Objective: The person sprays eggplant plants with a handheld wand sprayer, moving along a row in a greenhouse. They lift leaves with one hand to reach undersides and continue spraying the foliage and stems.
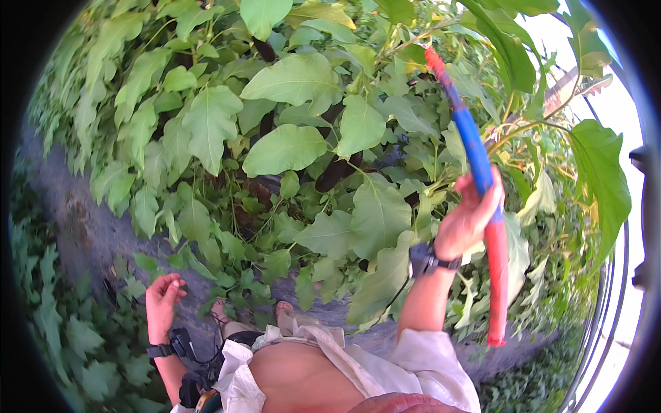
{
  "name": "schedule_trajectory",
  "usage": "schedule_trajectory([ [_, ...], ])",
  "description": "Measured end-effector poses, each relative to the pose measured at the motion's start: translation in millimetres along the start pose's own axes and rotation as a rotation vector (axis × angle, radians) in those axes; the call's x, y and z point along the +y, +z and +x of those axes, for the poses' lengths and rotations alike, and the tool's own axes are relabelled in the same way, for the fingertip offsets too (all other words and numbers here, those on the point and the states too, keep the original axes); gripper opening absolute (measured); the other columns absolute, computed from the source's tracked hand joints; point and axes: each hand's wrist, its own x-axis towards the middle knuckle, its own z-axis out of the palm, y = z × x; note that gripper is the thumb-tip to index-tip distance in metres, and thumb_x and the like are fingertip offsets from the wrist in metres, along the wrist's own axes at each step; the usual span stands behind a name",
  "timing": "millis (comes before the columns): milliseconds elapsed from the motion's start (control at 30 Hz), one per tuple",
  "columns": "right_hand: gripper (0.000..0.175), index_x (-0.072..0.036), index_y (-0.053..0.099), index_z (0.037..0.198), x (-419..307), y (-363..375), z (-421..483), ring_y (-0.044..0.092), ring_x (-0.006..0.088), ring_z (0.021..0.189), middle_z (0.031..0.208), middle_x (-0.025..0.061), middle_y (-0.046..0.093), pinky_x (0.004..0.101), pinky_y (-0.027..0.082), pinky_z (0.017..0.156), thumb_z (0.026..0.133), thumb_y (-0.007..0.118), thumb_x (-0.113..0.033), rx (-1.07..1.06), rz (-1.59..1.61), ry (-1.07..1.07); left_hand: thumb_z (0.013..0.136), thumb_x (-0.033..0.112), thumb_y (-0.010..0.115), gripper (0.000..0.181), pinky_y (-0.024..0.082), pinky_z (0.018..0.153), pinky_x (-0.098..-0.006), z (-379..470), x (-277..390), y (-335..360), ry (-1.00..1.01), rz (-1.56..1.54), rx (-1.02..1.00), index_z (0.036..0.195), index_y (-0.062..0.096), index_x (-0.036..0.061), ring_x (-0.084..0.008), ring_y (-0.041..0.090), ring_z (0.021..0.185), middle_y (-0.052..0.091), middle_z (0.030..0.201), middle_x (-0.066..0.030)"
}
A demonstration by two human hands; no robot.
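My right hand [471, 214] grips a long, slim rod [472, 144] with a blue middle and red ends, raised on the right among leafy eggplant plants [304, 82]. The rod's far red tip reaches up to a branch, and its lower red end hangs beside my forearm. My left hand [165, 297] is low on the left over the ground, its fingers loosely curled and thumb against them; whether anything small is between them I cannot tell. Dark eggplant fruits [333, 173] hang partly hidden under the leaves in the middle.
Broad leaves and a thick stem [511, 131] arch close on the right. A grey path [98, 232], apparently sheet-covered, runs between the plants and more low foliage [85, 335] at the lower left. Dark lines curve along the right edge.
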Motion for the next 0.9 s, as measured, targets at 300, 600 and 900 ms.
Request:
schedule_trajectory([
  [300,0.038,0.002,0.062,0.117,40,84,47,0.066,0.0161,0.07,0.09,0.0114,0.068,0.0283,0.055,0.067,0.096,0.065,-0.03,0.11,-0.216,-0.005,0.097,0.019,0.061,0.025,0.047,0.066,-0.0235,96,20,-108,0.114,0.085,-0.141,0.114,0.065,0.0007,-0.0103,0.065,0.076,0.072,0.098,-0.0058],
  [600,0.038,-0.001,0.062,0.12,52,120,43,0.066,0.0133,0.071,0.087,0.0066,0.068,0.0266,0.053,0.068,0.096,0.065,-0.029,0.123,-0.338,0.027,0.096,0.015,0.061,0.022,0.047,0.062,-0.0234,136,11,-164,0.108,0.062,-0.135,0.111,0.066,0.0004,-0.0104,0.064,0.072,0.072,0.096,-0.0065],
  [900,0.036,-0.002,0.065,0.12,55,128,37,0.065,0.012,0.073,0.087,0.0068,0.069,0.0262,0.053,0.071,0.097,0.065,-0.029,0.149,-0.366,-0.018,0.095,0.014,0.061,0.021,0.047,0.06,-0.0237,168,15,-165,0.075,0.02,-0.149,0.11,0.065,-0.0003,-0.0113,0.065,0.071,0.073,0.094,-0.0071],
])
